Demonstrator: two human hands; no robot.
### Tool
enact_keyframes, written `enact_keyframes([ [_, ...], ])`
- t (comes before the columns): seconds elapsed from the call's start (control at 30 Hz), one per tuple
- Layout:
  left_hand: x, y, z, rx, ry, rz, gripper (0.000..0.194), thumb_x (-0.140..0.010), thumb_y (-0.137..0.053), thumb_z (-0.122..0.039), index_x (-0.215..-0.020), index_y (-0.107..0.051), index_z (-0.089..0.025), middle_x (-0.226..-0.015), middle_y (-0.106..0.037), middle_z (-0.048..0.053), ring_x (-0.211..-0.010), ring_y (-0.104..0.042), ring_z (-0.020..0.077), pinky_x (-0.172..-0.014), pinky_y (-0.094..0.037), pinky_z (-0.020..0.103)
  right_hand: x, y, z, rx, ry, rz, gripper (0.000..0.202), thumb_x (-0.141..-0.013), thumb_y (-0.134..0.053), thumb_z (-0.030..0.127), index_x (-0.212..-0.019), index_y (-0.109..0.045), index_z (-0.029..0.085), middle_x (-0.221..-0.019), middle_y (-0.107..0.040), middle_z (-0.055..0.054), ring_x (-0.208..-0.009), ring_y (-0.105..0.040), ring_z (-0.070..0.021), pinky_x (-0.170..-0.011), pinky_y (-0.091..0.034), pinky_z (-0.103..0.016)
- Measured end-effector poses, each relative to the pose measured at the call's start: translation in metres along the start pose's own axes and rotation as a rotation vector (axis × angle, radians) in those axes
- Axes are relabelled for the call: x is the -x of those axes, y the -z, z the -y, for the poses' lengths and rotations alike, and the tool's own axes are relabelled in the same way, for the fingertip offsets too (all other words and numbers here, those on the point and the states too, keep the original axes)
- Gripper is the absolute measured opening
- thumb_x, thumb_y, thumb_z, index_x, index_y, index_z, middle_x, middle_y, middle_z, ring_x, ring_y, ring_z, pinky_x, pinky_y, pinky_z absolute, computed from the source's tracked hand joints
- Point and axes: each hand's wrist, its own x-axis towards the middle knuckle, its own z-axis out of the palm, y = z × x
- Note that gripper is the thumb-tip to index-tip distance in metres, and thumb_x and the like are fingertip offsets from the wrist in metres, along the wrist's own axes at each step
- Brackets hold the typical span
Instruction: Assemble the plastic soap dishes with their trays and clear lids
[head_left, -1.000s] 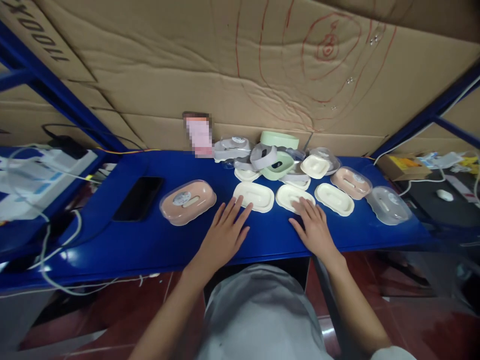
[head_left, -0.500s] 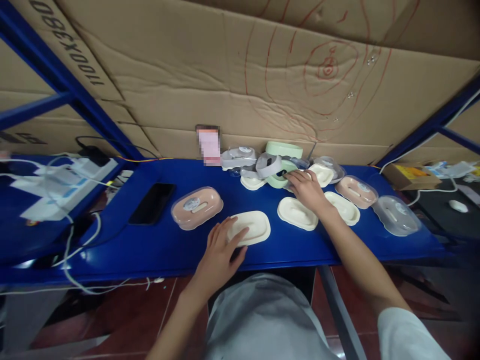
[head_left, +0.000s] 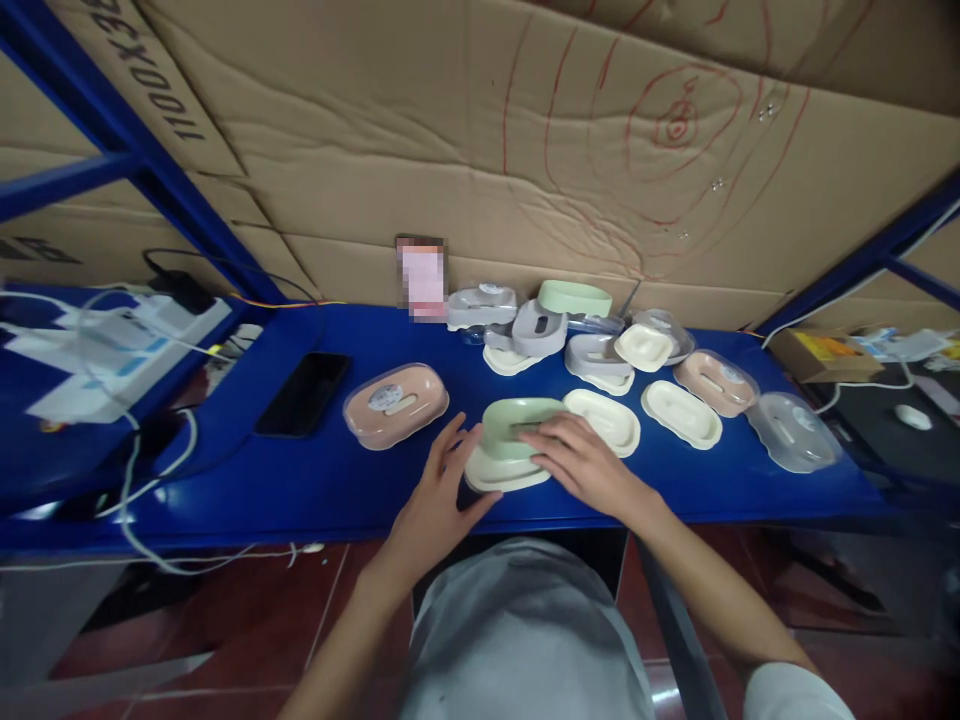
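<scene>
In the head view my right hand (head_left: 585,460) grips a pale green oval shell with a slot (head_left: 504,430), over a cream oval tray (head_left: 504,474) at the table's front. Whether the shell rests on the tray or hovers just above it, I cannot tell. At the tray's left end is my left hand (head_left: 435,490), its fingers spread and its thumb by the front rim. To the left lies a pink oval case (head_left: 397,404) under a clear cover with a round label. Two more cream trays, one (head_left: 606,422) partly behind my right hand and another (head_left: 681,414), lie to the right.
At the back is a pile of grey shells (head_left: 540,328), a green shell (head_left: 574,298) and clear covers. A pink case (head_left: 716,382) and a clear cover (head_left: 795,432) lie right. A black phone (head_left: 304,394) and power strips (head_left: 142,360) are left, cardboard (head_left: 360,150) behind.
My right hand has come from the pile toward me and left, bringing the green shell over the front cream tray. My left hand stays by that tray.
</scene>
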Motion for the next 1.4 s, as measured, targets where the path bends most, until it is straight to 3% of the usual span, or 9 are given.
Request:
enact_keyframes([
  [0.1,0.0,0.0,0.002,-0.03,-0.044,0.011,0.083,-0.1,-0.073,-0.033,-0.168,-0.026,-0.039,-0.175,-0.029,0.014,-0.158,-0.041,0.0348,-0.123,-0.047,0.056,0.001,-0.017,0.012,-0.036,0.052,0.024,0.041,-0.111,-0.049,0.02,-0.149,-0.062,0.026,-0.12,-0.074,-0.009,-0.12,-0.07,-0.0228,-0.12,-0.051,-0.047],
  [0.23,-0.001,0.0,0.003,-0.099,-0.164,-0.004,0.054,-0.103,-0.068,-0.031,-0.155,-0.052,-0.035,-0.174,-0.033,0.011,-0.161,-0.034,0.0349,-0.125,-0.043,0.059,0.006,-0.026,0.021,-0.026,0.063,0.075,0.042,-0.109,-0.053,0.017,-0.149,-0.062,0.024,-0.134,-0.073,-0.01,-0.132,-0.066,-0.0219,-0.127,-0.045,-0.047],
  [0.47,-0.003,-0.003,0.004,-0.159,-0.249,-0.002,0.043,-0.103,-0.068,-0.033,-0.145,-0.061,-0.027,-0.167,-0.048,0.011,-0.156,-0.044,0.0338,-0.119,-0.052,0.055,0.017,-0.025,0.017,-0.108,0.064,0.06,0.039,-0.111,-0.05,0.023,-0.148,-0.062,0.023,-0.147,-0.069,-0.008,-0.143,-0.06,-0.0197,-0.126,-0.045,-0.044],
  [0.67,-0.002,0.002,-0.001,-0.077,-0.184,-0.065,0.025,-0.101,-0.07,-0.033,-0.125,-0.068,-0.025,-0.163,-0.048,0.014,-0.151,-0.05,0.0345,-0.119,-0.052,0.057,0.038,0.018,-0.056,0.206,-0.253,-0.106,0.041,-0.111,-0.044,0.022,-0.148,-0.061,0.023,-0.148,-0.068,-0.01,-0.143,-0.059,-0.0261,-0.121,-0.043,-0.052],
  [0.83,-0.002,0.003,-0.002,-0.078,-0.178,-0.063,0.024,-0.102,-0.068,-0.033,-0.124,-0.066,-0.024,-0.163,-0.047,0.015,-0.15,-0.05,0.0355,-0.117,-0.053,0.058,0.028,0.043,-0.121,0.511,-0.432,-0.012,0.043,-0.109,-0.047,0.03,-0.147,-0.062,0.018,-0.155,-0.062,-0.017,-0.147,-0.052,-0.0371,-0.121,-0.031,-0.065],
  [1.0,-0.001,0.002,-0.001,-0.092,-0.174,-0.045,0.026,-0.103,-0.067,-0.034,-0.127,-0.064,-0.025,-0.165,-0.044,0.014,-0.151,-0.049,0.0349,-0.118,-0.052,0.058,-0.002,0.041,-0.146,0.484,-0.463,0.011,0.045,-0.111,-0.038,0.035,-0.146,-0.062,0.02,-0.153,-0.063,-0.016,-0.148,-0.049,-0.0334,-0.124,-0.022,-0.06],
  [1.17,-0.001,0.003,-0.001,-0.102,-0.17,-0.032,0.027,-0.104,-0.066,-0.035,-0.129,-0.064,-0.027,-0.165,-0.044,0.012,-0.152,-0.048,0.0338,-0.119,-0.051,0.058,-0.039,0.042,-0.184,0.472,-0.583,0.008,0.051,-0.106,-0.048,0.041,-0.145,-0.059,0.01,-0.15,-0.062,-0.026,-0.142,-0.053,-0.0412,-0.118,-0.027,-0.067],
  [1.3,-0.002,0.003,-0.002,-0.098,-0.166,-0.033,0.026,-0.103,-0.066,-0.035,-0.128,-0.065,-0.026,-0.164,-0.045,0.013,-0.151,-0.049,0.034,-0.119,-0.052,0.057,-0.057,0.054,-0.207,0.419,-0.593,0.069,0.04,-0.101,-0.058,0.05,-0.121,-0.073,0.018,-0.126,-0.077,-0.02,-0.121,-0.066,-0.0399,-0.111,-0.035,-0.063],
  [1.4,-0.003,0.003,-0.002,-0.095,-0.172,-0.033,0.027,-0.103,-0.067,-0.034,-0.129,-0.064,-0.025,-0.164,-0.045,0.014,-0.151,-0.049,0.0345,-0.119,-0.051,0.057,-0.06,0.064,-0.207,0.397,-0.573,0.043,0.041,-0.105,-0.053,0.052,-0.122,-0.074,0.021,-0.123,-0.078,-0.016,-0.12,-0.068,-0.0371,-0.113,-0.035,-0.059],
])
